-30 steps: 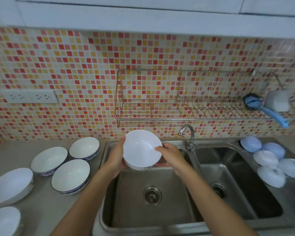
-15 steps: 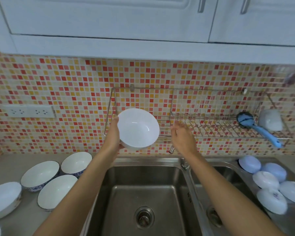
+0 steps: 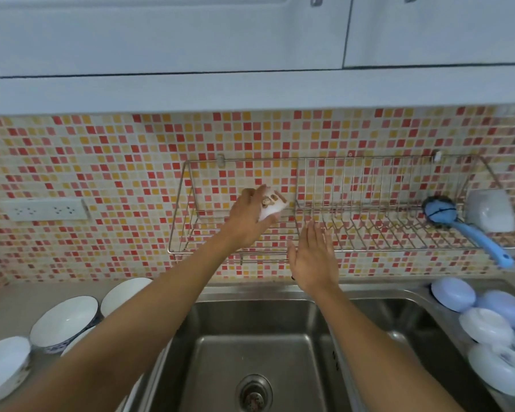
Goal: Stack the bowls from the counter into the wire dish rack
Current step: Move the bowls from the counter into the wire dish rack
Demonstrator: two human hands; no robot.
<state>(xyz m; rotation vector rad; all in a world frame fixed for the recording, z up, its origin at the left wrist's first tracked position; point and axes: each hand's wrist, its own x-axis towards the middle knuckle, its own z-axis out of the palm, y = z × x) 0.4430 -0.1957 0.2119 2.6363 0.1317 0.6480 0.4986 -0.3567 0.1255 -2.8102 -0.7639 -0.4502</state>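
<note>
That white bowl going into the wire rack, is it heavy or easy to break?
Probably light: the left hand alone holds the bowl up at the rack. It looks hard and glossy like the bowls on the counter, so likely stiff, perhaps slippery. Whether it is ceramic or plastic is unclear, so treat it as breakable.

Soft, even, slightly dim light with a cool cast; no hard shadows. Dull glare sits on the sink (image 3: 250, 331) at 6 o'clock. Wide-angle bending curves the edges, and the bowl (image 3: 272, 205) is motion-blurred.
</note>
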